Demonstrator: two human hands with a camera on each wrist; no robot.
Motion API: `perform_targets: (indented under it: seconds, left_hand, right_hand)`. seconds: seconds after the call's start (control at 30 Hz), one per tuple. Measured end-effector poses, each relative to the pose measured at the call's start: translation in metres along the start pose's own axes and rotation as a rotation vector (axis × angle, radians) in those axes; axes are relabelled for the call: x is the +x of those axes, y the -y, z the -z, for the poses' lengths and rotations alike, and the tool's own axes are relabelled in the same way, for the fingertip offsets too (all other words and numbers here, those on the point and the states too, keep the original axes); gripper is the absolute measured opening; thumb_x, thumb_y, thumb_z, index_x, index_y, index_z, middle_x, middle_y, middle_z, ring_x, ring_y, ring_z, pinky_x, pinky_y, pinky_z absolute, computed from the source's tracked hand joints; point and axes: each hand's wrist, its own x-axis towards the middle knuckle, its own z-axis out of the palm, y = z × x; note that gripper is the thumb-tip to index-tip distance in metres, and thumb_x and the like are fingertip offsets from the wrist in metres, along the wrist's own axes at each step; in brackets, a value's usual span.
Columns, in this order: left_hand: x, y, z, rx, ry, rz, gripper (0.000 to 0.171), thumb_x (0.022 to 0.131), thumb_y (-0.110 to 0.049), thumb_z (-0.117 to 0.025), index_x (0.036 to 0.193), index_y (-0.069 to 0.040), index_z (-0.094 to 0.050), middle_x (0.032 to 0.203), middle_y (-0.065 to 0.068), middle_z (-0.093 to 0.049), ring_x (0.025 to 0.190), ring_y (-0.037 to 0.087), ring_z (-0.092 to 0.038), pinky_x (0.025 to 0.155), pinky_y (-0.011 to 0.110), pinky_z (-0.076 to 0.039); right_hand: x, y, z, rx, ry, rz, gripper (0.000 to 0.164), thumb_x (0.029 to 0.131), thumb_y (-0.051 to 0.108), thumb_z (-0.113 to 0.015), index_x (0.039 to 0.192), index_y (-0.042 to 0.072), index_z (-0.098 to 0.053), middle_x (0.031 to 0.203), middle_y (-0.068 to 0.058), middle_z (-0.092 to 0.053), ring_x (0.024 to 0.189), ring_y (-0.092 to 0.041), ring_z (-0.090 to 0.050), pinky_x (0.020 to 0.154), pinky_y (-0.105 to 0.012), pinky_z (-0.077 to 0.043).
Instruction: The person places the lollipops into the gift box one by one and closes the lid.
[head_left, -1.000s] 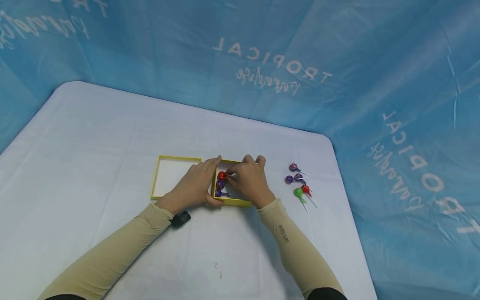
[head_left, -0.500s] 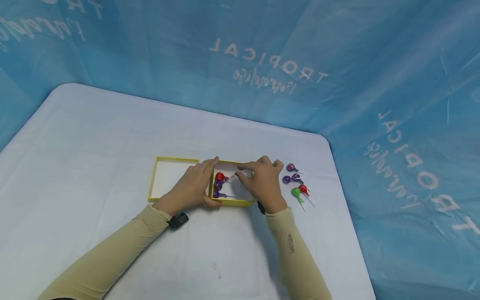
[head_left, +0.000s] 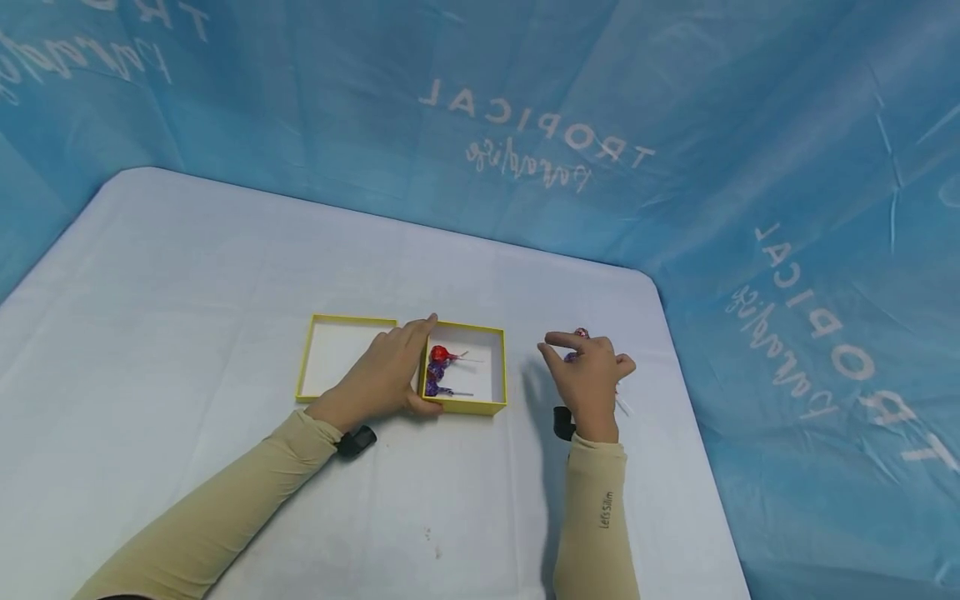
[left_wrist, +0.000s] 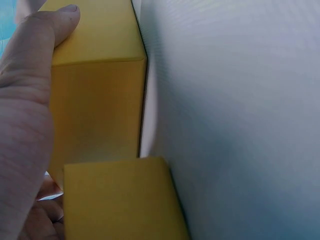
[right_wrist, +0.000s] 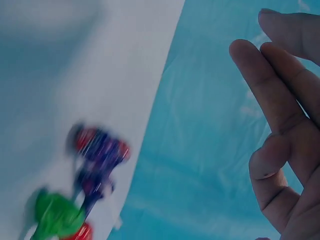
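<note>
My left hand (head_left: 378,367) grips the left end of an open yellow box (head_left: 468,407), thumb at the near side and fingers reaching toward the far corner. The left wrist view shows the thumb (left_wrist: 65,22) against the box's yellow wall. Inside the box, a red lollipop (head_left: 440,354) and purple-wrapped lollipops (head_left: 432,387) lie along the left side, sticks pointing right. Nothing is held by my right hand (head_left: 590,379), which hovers over the loose lollipops, thumb and index finger apart. In the right wrist view, a purple lollipop (right_wrist: 100,150), a green lollipop (right_wrist: 57,215) and a red lollipop (right_wrist: 80,232) appear.
A shallow yellow-edged lid (head_left: 333,358), white inside, lies left of the box, partly behind my left hand. The white-covered table (head_left: 300,250) meets a blue printed curtain (head_left: 525,67) at its back and right. My right hand covers most of the loose lollipops.
My right hand has let go of the red lollipop, left the box and moved right to the loose lollipops. The red lollipop now lies in the box. My left hand keeps its place.
</note>
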Motion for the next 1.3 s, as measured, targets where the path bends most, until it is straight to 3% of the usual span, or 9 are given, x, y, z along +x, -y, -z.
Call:
perform_targets:
  seconds: [0.17,0.47,0.67,0.93,1.3]
  left_hand:
    - [0.000,0.002,0.003,0.001,-0.001,0.012,0.138,0.058,-0.063,-0.091,0.157,0.002,-0.021,0.151,0.022,-0.044,0.138,0.035,-0.044,0.105,0.053,-0.043]
    - [0.001,0.002,0.005,0.007,-0.032,-0.005,0.138,0.057,-0.064,-0.090,0.157,0.002,-0.022,0.149,0.021,-0.046,0.136,0.034,-0.046,0.101,0.052,-0.045]
    - [0.001,0.003,0.006,0.014,-0.051,-0.022,0.137,0.057,-0.063,-0.091,0.156,0.003,-0.023,0.148,0.022,-0.047,0.135,0.035,-0.047,0.100,0.052,-0.045]
    - [-0.001,0.001,0.003,0.008,-0.002,-0.004,0.135,0.060,-0.064,-0.089,0.157,0.001,-0.023,0.150,0.019,-0.046,0.136,0.032,-0.046,0.101,0.050,-0.045]
    - [-0.005,-0.002,0.002,0.013,-0.026,-0.022,0.134,0.060,-0.063,-0.089,0.156,0.003,-0.024,0.148,0.020,-0.048,0.134,0.032,-0.048,0.100,0.050,-0.046]
  right_hand:
    - [0.001,-0.019,0.009,0.006,-0.042,-0.106,0.022,0.087,0.029,-0.078,0.101,0.013,-0.082,0.087,-0.013,-0.072,0.098,-0.031,-0.055,0.091,-0.061,-0.013]
    - [0.003,-0.049,0.021,-0.033,-0.053,-0.294,0.024,0.089,0.026,-0.076,0.104,0.008,-0.081,0.095,-0.017,-0.075,0.106,-0.038,-0.061,0.092,-0.061,-0.011]
    - [0.001,-0.055,0.029,-0.039,-0.017,-0.354,0.027,0.089,0.028,-0.075,0.106,0.008,-0.080,0.104,-0.019,-0.075,0.115,-0.040,-0.060,0.097,-0.064,-0.009]
    - [-0.010,-0.063,0.036,-0.073,0.100,-0.423,0.026,0.087,0.028,-0.078,0.107,0.011,-0.080,0.111,-0.019,-0.074,0.122,-0.044,-0.055,0.101,-0.070,-0.005]
    - [-0.013,-0.071,0.035,-0.121,0.136,-0.470,0.026,0.085,0.029,-0.081,0.102,0.010,-0.081,0.110,-0.021,-0.073,0.121,-0.044,-0.054,0.101,-0.072,-0.005]
